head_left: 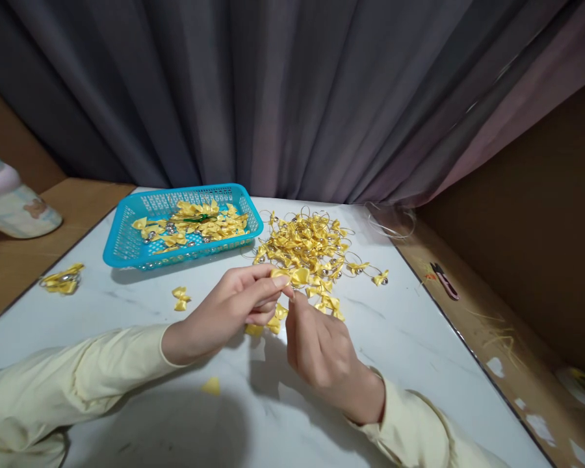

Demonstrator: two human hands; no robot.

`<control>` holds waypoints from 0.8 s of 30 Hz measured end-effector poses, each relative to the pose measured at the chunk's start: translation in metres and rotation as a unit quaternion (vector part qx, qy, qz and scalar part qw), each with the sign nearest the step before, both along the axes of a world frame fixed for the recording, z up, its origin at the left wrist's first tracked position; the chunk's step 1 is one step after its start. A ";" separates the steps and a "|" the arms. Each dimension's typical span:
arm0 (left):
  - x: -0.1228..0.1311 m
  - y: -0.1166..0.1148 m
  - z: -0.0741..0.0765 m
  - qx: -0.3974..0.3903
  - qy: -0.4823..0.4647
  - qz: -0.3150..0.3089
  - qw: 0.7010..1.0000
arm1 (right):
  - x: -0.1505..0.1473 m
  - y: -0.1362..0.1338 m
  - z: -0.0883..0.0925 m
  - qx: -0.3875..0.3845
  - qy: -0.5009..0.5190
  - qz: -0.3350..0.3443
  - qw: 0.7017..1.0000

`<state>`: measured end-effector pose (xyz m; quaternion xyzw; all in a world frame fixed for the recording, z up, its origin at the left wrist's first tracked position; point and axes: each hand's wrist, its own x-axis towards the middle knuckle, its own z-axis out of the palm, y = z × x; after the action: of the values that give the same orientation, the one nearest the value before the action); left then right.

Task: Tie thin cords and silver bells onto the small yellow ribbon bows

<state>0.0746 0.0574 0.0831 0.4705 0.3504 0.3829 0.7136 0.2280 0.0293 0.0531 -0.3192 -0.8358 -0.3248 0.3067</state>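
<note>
Yellow bow of satin ribbon sits pinched between the thumb and forefinger of the left hand, held just above the white table near its middle; the other fingers of that hand are folded under, with a few more bows showing beneath them. From the near side the right hand comes up with its fingers curled in and its fingertips pressed together right under the bow, though what lies between them is too small to make out. Both arms wear pale yellow sleeves. Just beyond the hands lies a heap of bows with small silver beads and thin wire loops. Left of the heap stands a blue plastic basket holding more of the same. A single loose bow lies in front of the basket, a yellow scrap lies between the arms, and a small bundle sits by the left edge of the table. Off the right edge, small snips rest on the brown surface, and a grey curtain hangs behind
</note>
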 end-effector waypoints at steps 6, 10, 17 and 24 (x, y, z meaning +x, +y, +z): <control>0.000 -0.003 0.001 0.039 0.029 0.017 0.999 | -0.001 0.005 -0.007 -0.019 0.050 0.028 0.998; -0.003 -0.007 0.004 0.145 0.129 0.043 0.980 | -0.001 0.009 -0.006 -0.065 0.105 0.056 0.991; -0.010 -0.006 0.003 0.473 0.239 0.062 0.846 | -0.002 0.010 0.000 -0.143 0.202 0.073 0.966; -0.015 -0.004 -0.005 0.557 0.271 0.056 0.783 | 0.000 0.013 0.001 -0.128 0.203 0.108 0.965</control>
<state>0.0593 0.0530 0.0784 0.8498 0.2810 0.4079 0.1804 0.2281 0.0425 0.0541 -0.3232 -0.8204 -0.1083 0.4591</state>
